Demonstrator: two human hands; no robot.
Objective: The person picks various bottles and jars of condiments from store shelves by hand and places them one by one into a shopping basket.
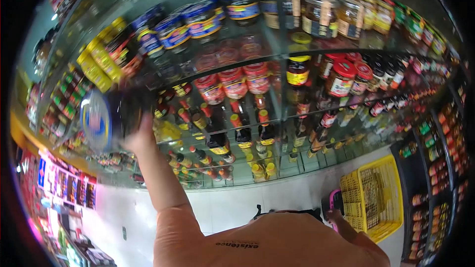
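My left hand [138,136] is raised at the left, in front of the glass shelves, with its fingers wrapped around a large dark jar [129,111]. The jar is tilted so that its round end, with a blue and yellow mark, faces left; motion blurs it and part of my hand. Low on the right, my right hand [336,216] is closed at a pink and dark handle [337,201], beside a yellow plastic basket [396,198]. The handle's join to the basket is hard to make out.
Glass shelves [183,75] fill the front, stacked with blue-lidded jars [203,20], red-lidded jars [342,76], yellow-capped bottles [99,64] and sauce bottles [217,141]. A dark rack [418,168] of packaged goods stands at the right. The floor [213,207] is pale tile.
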